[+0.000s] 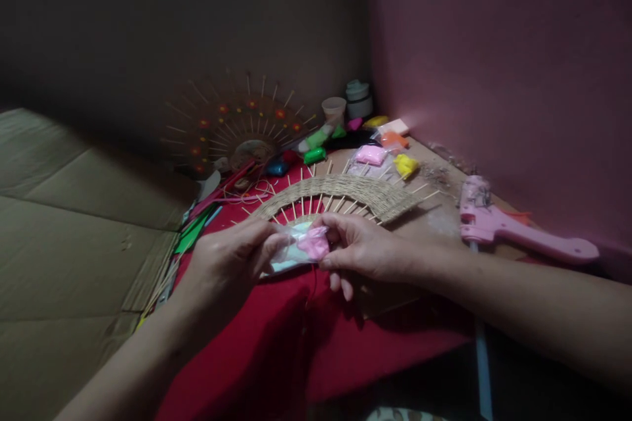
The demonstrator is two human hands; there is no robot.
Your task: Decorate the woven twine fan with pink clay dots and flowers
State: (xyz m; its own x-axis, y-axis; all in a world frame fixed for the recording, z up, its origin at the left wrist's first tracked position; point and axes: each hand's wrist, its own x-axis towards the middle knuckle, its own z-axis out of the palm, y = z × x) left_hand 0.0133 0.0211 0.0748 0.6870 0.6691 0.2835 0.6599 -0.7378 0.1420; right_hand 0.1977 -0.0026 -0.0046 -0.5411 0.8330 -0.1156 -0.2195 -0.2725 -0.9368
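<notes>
A small clear plastic packet with pink modelling clay is held between my two hands over the table. My left hand pinches the clear end of the wrapper. From the right, my right hand grips the pink end between thumb and fingers, the lower fingers curled beneath. Just behind the hands lies an arched woven fan piece with thin sticks poking out of it. Its pale blue base is partly hidden by my hands and the packet.
Behind stand a flower-decorated stick fan, a cup and a lidded jar. Clay packets, one pink and one yellow, lie nearby. A pink glue gun rests at right. Cardboard borders the left.
</notes>
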